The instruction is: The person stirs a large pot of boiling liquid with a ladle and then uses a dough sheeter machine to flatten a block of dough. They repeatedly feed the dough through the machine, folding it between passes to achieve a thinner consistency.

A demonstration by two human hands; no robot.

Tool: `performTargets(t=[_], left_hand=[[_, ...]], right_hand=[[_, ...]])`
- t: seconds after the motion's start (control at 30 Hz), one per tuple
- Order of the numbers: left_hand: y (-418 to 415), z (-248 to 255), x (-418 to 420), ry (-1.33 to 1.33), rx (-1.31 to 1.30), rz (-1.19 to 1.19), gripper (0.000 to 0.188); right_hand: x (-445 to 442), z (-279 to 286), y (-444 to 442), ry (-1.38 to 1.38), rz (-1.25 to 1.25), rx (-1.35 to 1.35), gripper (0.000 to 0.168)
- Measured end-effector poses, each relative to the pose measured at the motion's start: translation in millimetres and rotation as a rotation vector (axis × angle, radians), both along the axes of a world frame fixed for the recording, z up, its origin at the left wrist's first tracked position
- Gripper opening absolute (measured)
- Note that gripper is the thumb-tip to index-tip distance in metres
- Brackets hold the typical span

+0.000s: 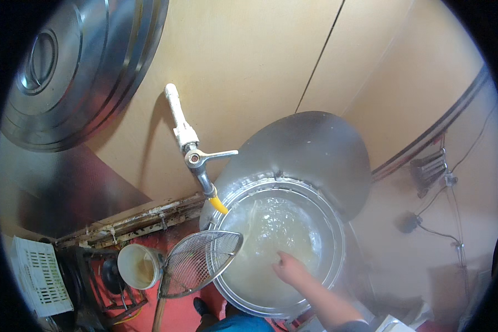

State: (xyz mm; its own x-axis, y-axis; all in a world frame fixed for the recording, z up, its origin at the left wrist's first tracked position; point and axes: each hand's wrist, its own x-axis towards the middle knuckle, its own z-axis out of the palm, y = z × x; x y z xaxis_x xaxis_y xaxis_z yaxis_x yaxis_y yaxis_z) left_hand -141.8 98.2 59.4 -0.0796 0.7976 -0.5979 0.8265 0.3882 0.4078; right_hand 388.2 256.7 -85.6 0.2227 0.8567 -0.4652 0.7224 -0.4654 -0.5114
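Note:
My right hand (289,269) reaches in from the lower right over a large round metal pot (339,249) of cloudy, bubbling liquid (269,232). Its fingers look curled; whether anything is between them cannot be told. A wire mesh strainer (191,261) with a wooden handle (159,313) overlaps the pot's left rim. My left hand is out of view. Above the pot's left edge, a wall tap (197,159) with a lever handle ends in a yellow spout (218,205). A thin pale streak runs through the liquid near the strainer's tip.
A large round metal lid (95,74) is at the upper left. Lower left are a white bucket (136,267), a white plastic basket (45,274) and a dark metal stand (124,309) on the red floor. Cables (440,236) run along the right wall. Steam hangs around the pot.

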Motion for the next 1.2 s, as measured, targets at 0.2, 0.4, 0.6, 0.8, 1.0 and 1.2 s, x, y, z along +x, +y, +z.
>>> performTargets(t=[0.2,0.4,0.6,0.8,1.0,1.2], left_hand=[[81,0,7,-0.296,0.100,-0.385,0.034],[132,36,118,-0.751,-0.563,-0.317,0.015],[130,35,118,-0.554,-0.170,-1.103,0.030],[160,-26,-31,-0.132,0.006,-0.751,0.029],[88,-141,-205,0.363,-0.281,-0.858,0.033],[11,-158,-242,0.112,-0.735,-0.469,0.035]], right_hand=[[-79,93,-77,0.347,0.021,-0.047,0.043],[-231,134,-125,1.283,-0.136,0.141,0.061],[-236,161,-164,1.114,-1.028,0.344,0.025],[-107,161,-227,0.009,-0.838,-0.068,0.033],[-53,116,-203,-0.401,-0.285,-0.439,0.045],[-67,102,-177,-0.127,-0.283,-0.753,0.033]])
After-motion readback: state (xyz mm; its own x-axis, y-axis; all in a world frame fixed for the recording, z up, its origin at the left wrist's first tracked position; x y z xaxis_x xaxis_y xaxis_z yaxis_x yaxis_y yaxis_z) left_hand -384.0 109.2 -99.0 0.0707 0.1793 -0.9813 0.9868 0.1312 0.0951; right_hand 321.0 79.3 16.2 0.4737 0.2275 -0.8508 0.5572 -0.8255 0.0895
